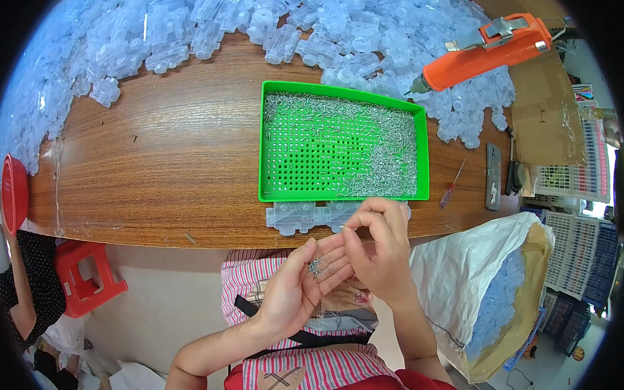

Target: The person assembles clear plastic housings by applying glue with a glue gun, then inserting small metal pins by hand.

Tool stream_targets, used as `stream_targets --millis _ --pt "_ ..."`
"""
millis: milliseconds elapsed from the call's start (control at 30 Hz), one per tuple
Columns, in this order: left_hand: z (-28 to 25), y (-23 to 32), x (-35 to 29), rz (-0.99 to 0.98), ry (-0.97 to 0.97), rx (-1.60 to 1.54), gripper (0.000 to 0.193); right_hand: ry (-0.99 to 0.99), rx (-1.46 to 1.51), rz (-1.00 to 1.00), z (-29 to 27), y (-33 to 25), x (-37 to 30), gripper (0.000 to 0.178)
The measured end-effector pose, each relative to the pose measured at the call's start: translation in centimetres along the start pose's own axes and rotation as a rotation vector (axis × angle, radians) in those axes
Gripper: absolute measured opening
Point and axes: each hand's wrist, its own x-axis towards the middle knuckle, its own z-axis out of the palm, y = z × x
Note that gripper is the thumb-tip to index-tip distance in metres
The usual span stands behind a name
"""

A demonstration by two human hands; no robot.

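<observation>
My left hand point(295, 292) lies palm up below the table's front edge, with a small heap of silver screws point(314, 267) in its cupped palm. Close beside it, my right hand point(381, 258) has thumb and forefinger pinched together. A tiny pale tip shows at that pinch, apparently one screw point(343, 227). Just beyond the hands stands a green perforated tray point(261, 142), where loose screws point(393, 151) are thickest along the right and far sides. Clear plastic housings point(295, 217) lie in a row between the tray and the table edge, partly covered by my right hand.
Clear plastic housings point(361, 28) are piled along the table's far side. An orange electric screwdriver point(486, 51) hangs at the upper right. A small screwdriver point(452, 184) lies right of the tray. A lined sack point(459, 279) stands at right; another person holds a red bowl point(15, 194) at left.
</observation>
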Motion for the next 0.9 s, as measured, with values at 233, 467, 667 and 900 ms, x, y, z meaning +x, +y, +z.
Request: stream_targets --millis 233,467,667,900 --pt "-1.2 1.2 -1.1 0.040 0.043 0.001 0.052 -0.017 -0.047 -0.086 1.1 0.5 0.9 0.019" --pt "-1.8 1.8 -1.9 0.058 0.044 -0.016 0.053 -0.029 -0.067 -0.074 1.3 0.1 1.1 0.019" --pt "-1.8 2.3 -2.9 0.059 0.056 -0.021 0.053 -0.032 -0.089 -0.085 1.2 -0.1 1.2 0.018" --pt "-1.9 2.7 -3.5 0.082 0.062 -0.023 0.054 -0.058 -0.117 -0.102 0.8 -0.4 1.3 0.017"
